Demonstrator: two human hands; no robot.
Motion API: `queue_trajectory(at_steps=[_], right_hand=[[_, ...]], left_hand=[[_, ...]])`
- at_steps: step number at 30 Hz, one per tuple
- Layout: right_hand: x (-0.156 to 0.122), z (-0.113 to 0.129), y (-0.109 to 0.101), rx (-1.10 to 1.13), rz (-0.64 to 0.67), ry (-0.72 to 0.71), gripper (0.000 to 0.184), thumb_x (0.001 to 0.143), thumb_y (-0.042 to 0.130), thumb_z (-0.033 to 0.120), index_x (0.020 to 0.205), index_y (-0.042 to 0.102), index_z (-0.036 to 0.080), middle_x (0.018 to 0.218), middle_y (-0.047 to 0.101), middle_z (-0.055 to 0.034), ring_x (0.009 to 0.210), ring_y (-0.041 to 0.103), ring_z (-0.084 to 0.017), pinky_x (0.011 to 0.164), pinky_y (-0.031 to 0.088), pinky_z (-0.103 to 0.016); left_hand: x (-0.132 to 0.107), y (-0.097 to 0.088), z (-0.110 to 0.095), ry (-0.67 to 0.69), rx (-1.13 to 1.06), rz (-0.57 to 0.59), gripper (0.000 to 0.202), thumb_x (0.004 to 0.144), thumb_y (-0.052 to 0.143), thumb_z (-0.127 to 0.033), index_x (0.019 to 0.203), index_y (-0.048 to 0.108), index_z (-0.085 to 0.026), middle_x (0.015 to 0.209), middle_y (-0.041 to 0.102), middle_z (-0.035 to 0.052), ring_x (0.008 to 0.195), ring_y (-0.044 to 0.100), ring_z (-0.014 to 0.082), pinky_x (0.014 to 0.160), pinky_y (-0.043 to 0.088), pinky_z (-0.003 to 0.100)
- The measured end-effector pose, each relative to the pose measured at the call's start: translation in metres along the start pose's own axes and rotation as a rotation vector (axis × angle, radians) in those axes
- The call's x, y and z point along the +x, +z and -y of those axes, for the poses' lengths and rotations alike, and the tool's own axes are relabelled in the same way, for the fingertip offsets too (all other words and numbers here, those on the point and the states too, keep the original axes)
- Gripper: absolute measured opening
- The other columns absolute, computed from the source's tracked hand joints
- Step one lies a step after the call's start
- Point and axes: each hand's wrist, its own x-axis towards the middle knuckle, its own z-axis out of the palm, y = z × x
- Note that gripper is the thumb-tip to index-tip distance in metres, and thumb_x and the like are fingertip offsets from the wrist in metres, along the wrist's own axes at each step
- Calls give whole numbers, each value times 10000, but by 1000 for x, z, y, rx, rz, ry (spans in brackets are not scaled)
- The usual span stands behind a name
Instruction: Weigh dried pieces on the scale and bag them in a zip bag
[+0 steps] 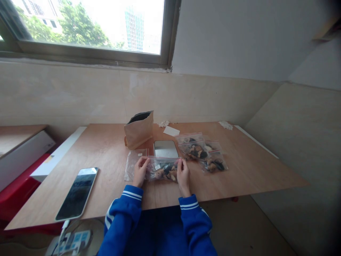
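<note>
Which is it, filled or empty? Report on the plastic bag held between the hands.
Not empty: brown and dark pieces show through the clear plastic bag.

On the surface [234,181], the held bag [166,172] is between left hand [140,171] and right hand [183,175], in front of the flat device [165,148]; another bag [131,163] lies left, a heap of bags [196,151] right; behind, the pouch [139,132] stands left of the card [171,131]; the phone [78,192] lies far left
</note>
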Motion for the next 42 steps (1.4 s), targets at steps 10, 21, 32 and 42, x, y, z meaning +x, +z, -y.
queue_trajectory(at_steps=[10, 21, 32, 42], right_hand=[[1, -3, 0, 125, -16, 92, 457, 911, 416, 588, 874, 611, 177, 774, 665, -55, 745, 621, -203, 743, 492, -320], [1, 0, 0, 221, 33, 101, 368, 851, 571, 524, 890, 634, 164, 840, 658, -51, 792, 613, -190, 744, 494, -307], [1, 3, -1, 264, -23, 105, 335, 839, 603, 503, 856, 663, 175, 833, 682, -52, 798, 634, -189, 743, 511, -304], [-3, 6, 0, 287, 72, 148, 324, 782, 685, 484, 868, 716, 173, 868, 731, -69, 843, 681, -216, 801, 539, -356]], left_hand=[[-1, 5, -1, 61, -20, 16, 350, 726, 686, -532, 826, 646, -200, 754, 682, 29, 710, 645, 199, 631, 534, 321], [-1, 3, 4, 88, 29, 35, 292, 738, 693, -476, 834, 663, -201, 826, 696, 27, 751, 642, 178, 704, 521, 323], [-5, 4, -1, 40, 29, 125, 316, 770, 667, -469, 878, 666, -171, 793, 698, 26, 702, 634, 155, 640, 489, 259], [-8, 4, -5, 60, 72, 127, 292, 778, 664, -457, 876, 707, -185, 790, 715, 29, 711, 632, 167, 625, 499, 264]])
